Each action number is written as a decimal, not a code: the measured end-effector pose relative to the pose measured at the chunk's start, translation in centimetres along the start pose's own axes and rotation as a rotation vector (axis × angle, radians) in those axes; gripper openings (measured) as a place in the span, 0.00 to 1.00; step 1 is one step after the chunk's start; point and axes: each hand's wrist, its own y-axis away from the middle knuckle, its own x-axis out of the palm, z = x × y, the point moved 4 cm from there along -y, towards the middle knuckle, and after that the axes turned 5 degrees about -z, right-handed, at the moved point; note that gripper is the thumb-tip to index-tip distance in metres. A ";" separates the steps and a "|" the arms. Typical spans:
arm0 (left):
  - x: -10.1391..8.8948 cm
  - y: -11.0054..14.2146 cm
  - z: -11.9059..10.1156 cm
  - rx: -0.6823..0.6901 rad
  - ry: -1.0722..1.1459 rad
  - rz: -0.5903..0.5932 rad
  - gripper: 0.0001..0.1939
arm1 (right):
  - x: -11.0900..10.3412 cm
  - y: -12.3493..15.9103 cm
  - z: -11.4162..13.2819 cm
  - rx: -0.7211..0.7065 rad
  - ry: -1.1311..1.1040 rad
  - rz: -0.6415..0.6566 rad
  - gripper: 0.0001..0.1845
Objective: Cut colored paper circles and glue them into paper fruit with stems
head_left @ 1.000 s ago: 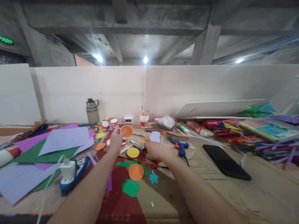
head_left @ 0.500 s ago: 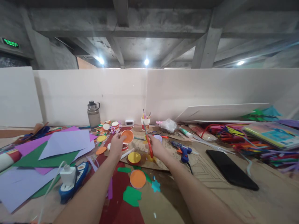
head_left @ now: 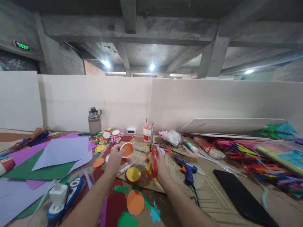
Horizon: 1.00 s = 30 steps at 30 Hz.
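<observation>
Apparently LH (head_left: 114, 160): 1 cup (head_left: 128, 150); RH (head_left: 161, 161): 1 scissors (head_left: 153, 154)

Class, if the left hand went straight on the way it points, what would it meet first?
Past the held orange-lined cup, the left hand would probably meet the small white device, though depth is unclear.

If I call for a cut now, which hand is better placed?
Likely the right hand: it holds the red-handled scissors, blades pointing up, whereas the left hand grips the cup.
</observation>
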 end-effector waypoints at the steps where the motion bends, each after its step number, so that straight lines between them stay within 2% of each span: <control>1: -0.1 -0.2 0.0 0.005 0.005 -0.001 0.13 | 0.1 0.1 0.1 0.005 -0.017 0.000 0.19; 5: 0.0 -0.3 -0.1 0.036 0.013 0.026 0.13 | 0.4 0.5 1.2 0.060 -0.110 0.049 0.16; 9: 0.5 0.2 -0.2 0.037 0.009 0.070 0.14 | 0.8 1.3 3.1 0.077 -0.137 0.040 0.15; 13: 1.2 0.6 0.1 0.013 -0.014 0.181 0.18 | 1.2 1.7 3.7 0.022 -0.110 -0.004 0.17; 18: 2.2 1.3 0.4 -0.024 -0.027 0.340 0.15 | 1.0 0.9 3.0 -0.044 -0.111 -0.064 0.23; 30: 2.5 1.6 1.1 -0.037 0.007 0.425 0.13 | 1.3 2.1 4.9 -0.213 0.010 0.064 0.23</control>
